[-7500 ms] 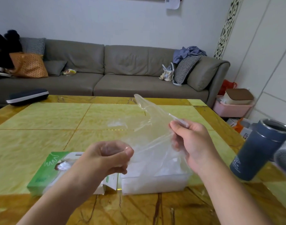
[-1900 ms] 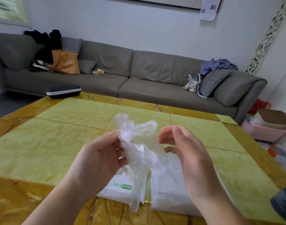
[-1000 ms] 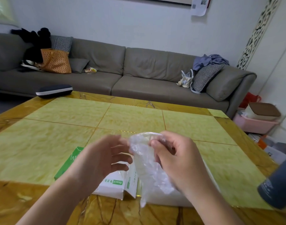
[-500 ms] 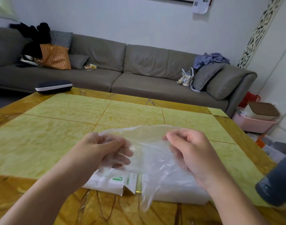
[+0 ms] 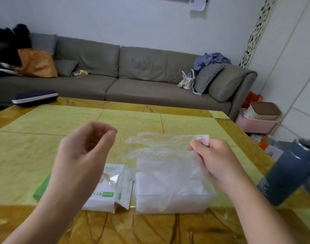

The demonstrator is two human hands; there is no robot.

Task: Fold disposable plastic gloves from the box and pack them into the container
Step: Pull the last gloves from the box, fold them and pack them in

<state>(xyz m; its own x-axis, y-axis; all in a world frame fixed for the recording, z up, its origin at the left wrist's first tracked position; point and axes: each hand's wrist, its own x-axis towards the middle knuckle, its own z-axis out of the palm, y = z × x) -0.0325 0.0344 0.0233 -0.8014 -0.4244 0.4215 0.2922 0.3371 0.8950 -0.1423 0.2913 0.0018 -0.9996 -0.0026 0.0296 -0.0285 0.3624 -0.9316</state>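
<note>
Clear plastic, thin and crinkled, makes up the glove [image 5: 161, 155] that hangs over the near middle of the table [image 5: 45, 141]. The right hand [image 5: 215, 159] pinches its upper right corner between thumb and fingertips, so that grip is narrow and holding the glove. The left hand [image 5: 83, 152] floats to the left, apart from the glove, its fingers loosely curled around nothing. Below the glove sits the translucent container [image 5: 171, 199], filled with white folded plastic. Just left of it, partly behind the left arm, lies the white and green glove box [image 5: 106, 196]. A dark blue flask [image 5: 287, 176] leans at the right edge. Far beyond the table stands a grey sofa [image 5: 133, 73].
</note>
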